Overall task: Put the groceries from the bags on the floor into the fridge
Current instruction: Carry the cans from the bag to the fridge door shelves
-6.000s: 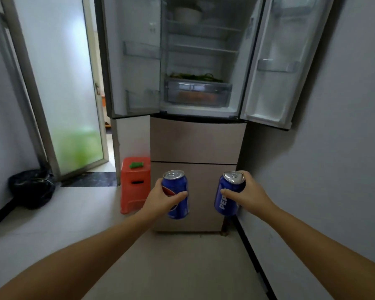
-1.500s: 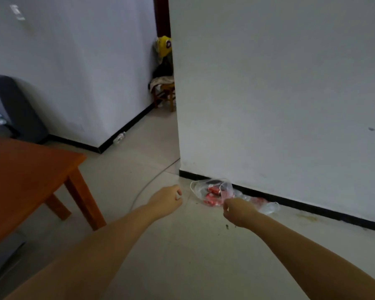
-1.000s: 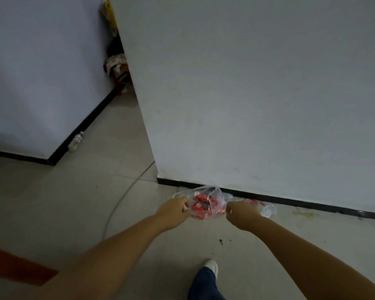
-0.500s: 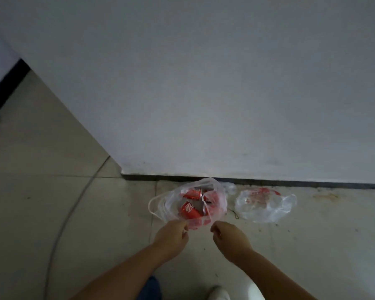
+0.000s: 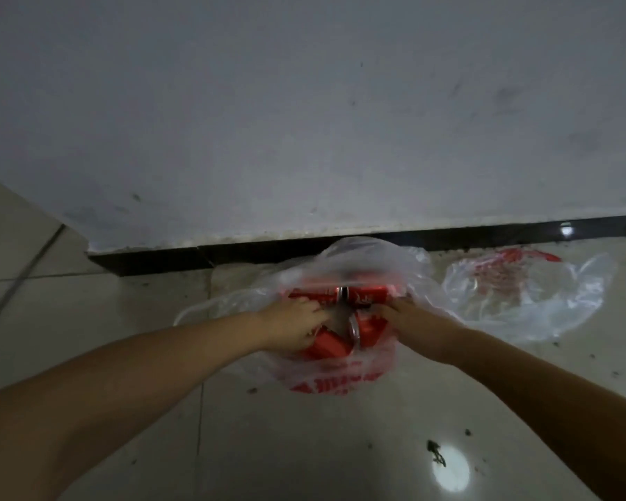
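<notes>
Red cans (image 5: 362, 325) lay in clear bag (image 5: 340, 269) on floor by wall. Left hand (image 5: 297, 325) & right hand (image 5: 409, 320) were inside; grip unclear, can't tell. Cans prob. rigid, slick, heavy-ish; take round mid-body, w/ thin film out of the way.

We see red cans (image 5: 367, 295) with silver ends inside a clear plastic bag (image 5: 358, 262) printed with red lettering low on its front. Second bag (image 5: 521, 294), to its right: also clear, red print. Floor (image 5: 304, 446) pale beige tile, dark specks, one white glare spot. Wall (image 5: 304, 103) off-white with grey smudges, skirting (image 5: 152, 260) black.
</notes>
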A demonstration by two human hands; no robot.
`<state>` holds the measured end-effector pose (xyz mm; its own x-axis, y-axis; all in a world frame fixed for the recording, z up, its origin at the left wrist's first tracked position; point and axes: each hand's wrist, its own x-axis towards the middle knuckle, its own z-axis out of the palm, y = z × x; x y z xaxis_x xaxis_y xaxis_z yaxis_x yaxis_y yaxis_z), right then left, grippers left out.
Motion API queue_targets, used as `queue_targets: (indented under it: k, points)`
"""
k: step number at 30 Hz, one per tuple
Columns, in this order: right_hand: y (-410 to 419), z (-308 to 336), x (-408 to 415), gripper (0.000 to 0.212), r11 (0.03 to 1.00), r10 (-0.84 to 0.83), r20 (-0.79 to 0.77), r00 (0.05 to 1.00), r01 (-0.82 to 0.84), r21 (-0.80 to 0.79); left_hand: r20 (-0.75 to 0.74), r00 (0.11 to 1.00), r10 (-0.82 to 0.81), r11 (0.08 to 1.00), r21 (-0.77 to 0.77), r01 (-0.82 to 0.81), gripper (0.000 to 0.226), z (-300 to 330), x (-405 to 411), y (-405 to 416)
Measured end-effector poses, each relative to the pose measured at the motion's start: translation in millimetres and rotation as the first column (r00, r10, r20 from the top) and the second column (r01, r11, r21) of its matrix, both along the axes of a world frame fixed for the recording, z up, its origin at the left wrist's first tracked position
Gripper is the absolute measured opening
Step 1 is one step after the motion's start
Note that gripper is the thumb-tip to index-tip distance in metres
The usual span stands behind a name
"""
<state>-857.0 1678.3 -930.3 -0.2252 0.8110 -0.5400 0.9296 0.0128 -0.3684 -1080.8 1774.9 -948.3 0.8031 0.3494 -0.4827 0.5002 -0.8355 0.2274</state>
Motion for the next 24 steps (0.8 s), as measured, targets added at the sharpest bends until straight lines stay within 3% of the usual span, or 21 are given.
queue_targets:
  k: [3,5,7,10,13,16,20,22,24]
  points:
    - [-28.1,5.7,26.6,0.059,0.961,-0.109,0.130,0.986,0.138,-0.242,-0.066,0.997,-0.036,0.997,-0.075,0.031,0.059,-3.4,-7.0,-8.6]
    - [-33.1,8.4,28.0,0.061,0.946,-0.169,0.162,0.972,0.206,-0.249,-0.045,0.999,0.001,0.996,-0.088,-0.005,0.060,-9.2,-6.4,-8.4]
    - [-24.8,5.8,24.6,0.050,0.957,-0.233,0.098,0.968,0.246,-0.152,-0.072,0.997,-0.001,0.997,-0.076,-0.005,0.067,-19.4,-3.2,-3.2]
    - [-4.2,0.0,21.6,0.032,0.990,-0.138,0.128,0.982,0.134,0.040,-0.174,0.983,-0.058,0.997,-0.066,0.047,0.079,-25.9,-0.9,4.0]
    - [13.2,4.7,6.4,0.032,0.982,-0.019,0.326,0.945,-0.043,0.181,-0.179,0.984,-0.015,0.999,-0.054,0.006,0.083,-23.2,-4.5,4.6]
    - [13.3,10.2,-22.6,0.041,0.912,0.133,0.409,0.903,-0.273,0.306,-0.172,0.985,0.026,0.994,-0.099,-0.044,0.083,-17.8,-13.7,2.0]
    - [10.6,1.6,-38.0,0.043,0.838,0.269,0.432,0.861,-0.430,0.336,-0.084,0.986,0.144,0.975,-0.156,-0.156,0.081,-9.1,-19.8,6.7]
    - [9.6,-6.5,-38.8,0.042,0.852,0.292,0.465,0.836,-0.448,0.270,-0.028,0.981,0.192,0.968,-0.159,-0.194,0.079,-0.5,-18.9,9.5]
    - [8.7,-16.7,-32.7,0.042,0.908,0.218,0.477,0.851,-0.356,0.221,0.031,0.977,0.211,0.968,-0.147,-0.204,0.076,10.1,-18.1,13.2]
